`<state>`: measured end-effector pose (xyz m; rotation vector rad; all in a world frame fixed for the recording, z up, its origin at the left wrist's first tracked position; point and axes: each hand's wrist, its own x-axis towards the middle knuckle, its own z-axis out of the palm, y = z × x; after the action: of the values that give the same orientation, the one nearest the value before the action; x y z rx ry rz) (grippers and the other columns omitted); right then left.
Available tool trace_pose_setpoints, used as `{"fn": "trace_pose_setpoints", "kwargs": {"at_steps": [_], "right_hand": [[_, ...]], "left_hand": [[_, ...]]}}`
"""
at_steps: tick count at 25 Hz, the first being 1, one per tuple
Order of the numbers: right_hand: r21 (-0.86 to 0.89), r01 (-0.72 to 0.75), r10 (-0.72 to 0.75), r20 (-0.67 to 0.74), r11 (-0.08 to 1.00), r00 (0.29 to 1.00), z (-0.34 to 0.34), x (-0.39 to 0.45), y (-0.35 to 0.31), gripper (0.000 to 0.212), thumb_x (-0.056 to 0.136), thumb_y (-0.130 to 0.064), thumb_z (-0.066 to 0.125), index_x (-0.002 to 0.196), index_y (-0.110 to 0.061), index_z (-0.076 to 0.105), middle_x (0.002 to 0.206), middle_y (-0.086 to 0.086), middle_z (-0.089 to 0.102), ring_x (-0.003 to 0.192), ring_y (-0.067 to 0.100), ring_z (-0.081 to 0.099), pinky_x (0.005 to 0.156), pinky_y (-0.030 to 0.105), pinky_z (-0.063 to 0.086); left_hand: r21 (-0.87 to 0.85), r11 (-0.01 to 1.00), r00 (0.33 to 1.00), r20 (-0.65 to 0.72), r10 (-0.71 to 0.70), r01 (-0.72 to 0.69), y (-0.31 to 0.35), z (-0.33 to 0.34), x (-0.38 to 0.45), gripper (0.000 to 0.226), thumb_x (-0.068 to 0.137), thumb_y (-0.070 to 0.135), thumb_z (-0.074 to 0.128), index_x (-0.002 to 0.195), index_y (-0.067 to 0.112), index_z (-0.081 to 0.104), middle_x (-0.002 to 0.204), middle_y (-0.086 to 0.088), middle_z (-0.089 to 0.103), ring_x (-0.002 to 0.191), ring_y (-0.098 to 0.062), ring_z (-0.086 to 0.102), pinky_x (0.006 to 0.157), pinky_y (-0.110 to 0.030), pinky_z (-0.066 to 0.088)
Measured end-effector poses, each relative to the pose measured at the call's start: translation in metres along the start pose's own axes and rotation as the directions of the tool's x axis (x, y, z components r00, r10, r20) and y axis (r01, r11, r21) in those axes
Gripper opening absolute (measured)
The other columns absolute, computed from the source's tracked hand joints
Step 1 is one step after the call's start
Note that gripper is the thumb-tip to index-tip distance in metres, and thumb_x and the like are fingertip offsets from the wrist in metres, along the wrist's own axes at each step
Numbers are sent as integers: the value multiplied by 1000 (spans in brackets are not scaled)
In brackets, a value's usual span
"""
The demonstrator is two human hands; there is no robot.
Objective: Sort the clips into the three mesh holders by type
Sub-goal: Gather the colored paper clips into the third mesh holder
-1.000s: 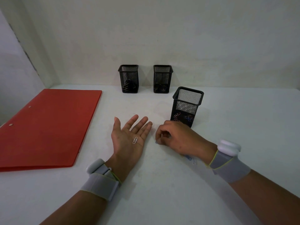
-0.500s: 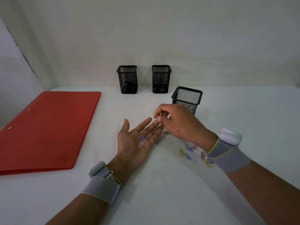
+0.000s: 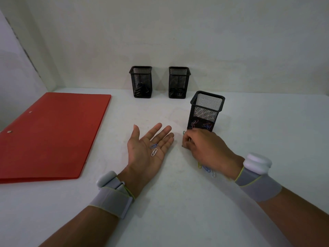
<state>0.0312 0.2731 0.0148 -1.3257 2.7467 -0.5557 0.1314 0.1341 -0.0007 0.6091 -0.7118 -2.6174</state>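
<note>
Partly hidden clips (image 3: 206, 169) under right hand (image 3: 204, 146), fingertip grip unclear

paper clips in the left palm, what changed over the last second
The left palm went from one white clip to two: a blue clip now lies beside it. The right hand rose over the palm, then dropped back to the table and now pinches at a green clip by the near holder. Folder and back holders stayed put.

I'm seeing soft, even, slightly dim light, no glare. Faint shadows sit behind the mesh holders (image 3: 206, 111) on the table (image 3: 178, 202). Wide-angle bending at the edges; focus is decent throughout.
</note>
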Motion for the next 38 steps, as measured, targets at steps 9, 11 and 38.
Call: {"fn": "trace_pose_setpoints", "kwargs": {"at_steps": [9, 11, 38], "right_hand": [[155, 166, -155, -80, 974, 985, -4, 11, -30, 10, 97, -21, 47, 87, -23, 49, 94, -5, 55, 83, 15, 55, 74, 37, 47], [248, 234, -199, -159, 940, 967, -9, 18, -41, 8, 94, -21, 53, 87, -24, 54, 87, -8, 60, 75, 8, 55, 70, 32, 46], [187, 199, -163, -192, 962, 968, -8, 21, -16, 23, 95, -37, 51, 93, -27, 71, 77, -9, 73, 72, 7, 66, 70, 33, 54]], "left_hand": [[85, 994, 995, 54, -78, 74, 0, 1, -1, 73, 95, 58, 29, 128, -2, 52, 123, -25, 62, 118, -38, 57, 102, -46, 45], [102, 989, 989, 91, -118, 109, -1, 4, -4, 75, 96, 59, 26, 128, -4, 52, 127, -25, 59, 119, -36, 57, 100, -46, 47], [155, 970, 969, 133, -209, 188, 0, 5, -2, 76, 95, 58, 28, 130, -7, 49, 129, -28, 57, 122, -39, 54, 102, -48, 44]]}}
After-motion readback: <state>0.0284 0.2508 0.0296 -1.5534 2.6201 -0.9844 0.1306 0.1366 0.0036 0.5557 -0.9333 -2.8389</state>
